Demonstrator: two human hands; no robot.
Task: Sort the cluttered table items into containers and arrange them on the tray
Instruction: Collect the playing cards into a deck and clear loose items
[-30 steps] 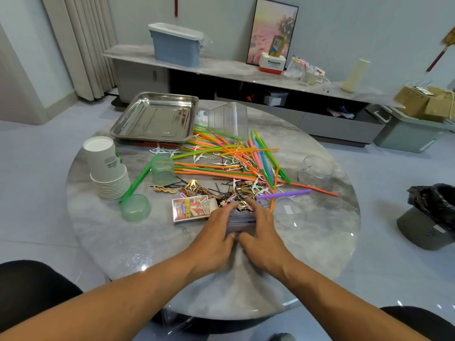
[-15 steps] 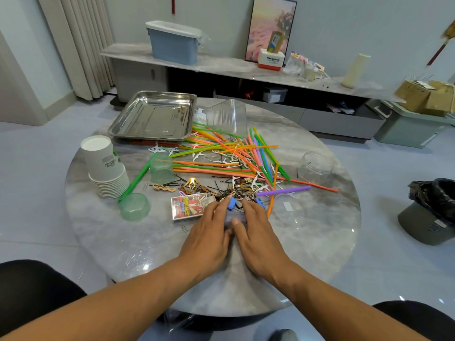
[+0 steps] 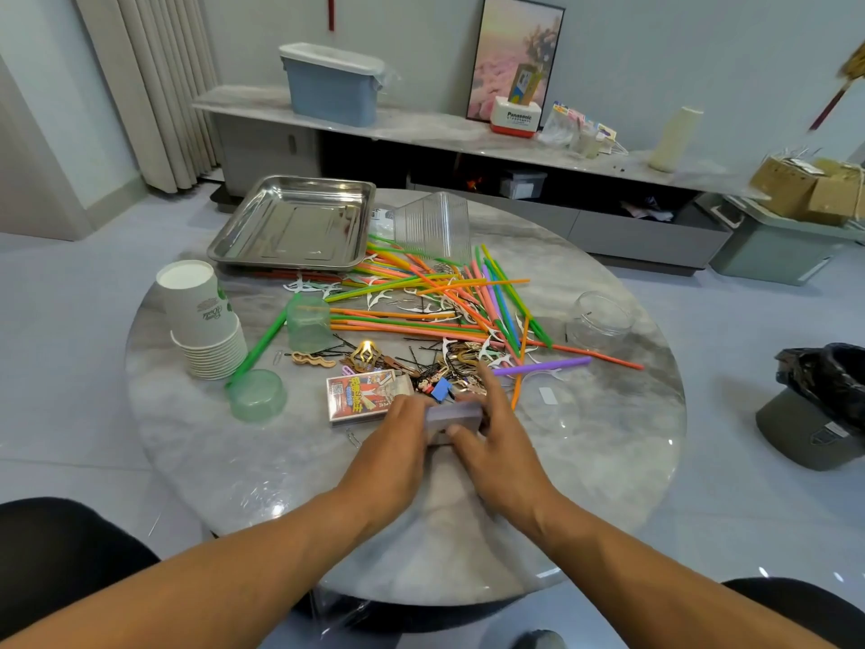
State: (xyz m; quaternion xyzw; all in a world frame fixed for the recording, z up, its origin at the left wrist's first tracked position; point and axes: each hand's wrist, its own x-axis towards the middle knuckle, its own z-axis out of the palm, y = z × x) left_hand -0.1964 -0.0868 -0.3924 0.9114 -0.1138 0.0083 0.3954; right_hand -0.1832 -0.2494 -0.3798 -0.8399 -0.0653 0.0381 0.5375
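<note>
Both hands, left point(image 3: 398, 442) and right point(image 3: 498, 440), grip a grey box point(image 3: 453, 416).

small grey box point(image 3: 453, 418) | flat on table, near edge | straws point(image 3: 449, 302) heaped beyond | steel tray point(image 3: 292, 227) empty

Bright, even indoor light, soft shadows only. Glare patches on the glossy round grey marble table point(image 3: 608, 461) and the shiny rectangular steel tray point(image 3: 290, 227). Wide-angle bending at the edges. Slight motion blur on both hands; background mildly soft.
</note>
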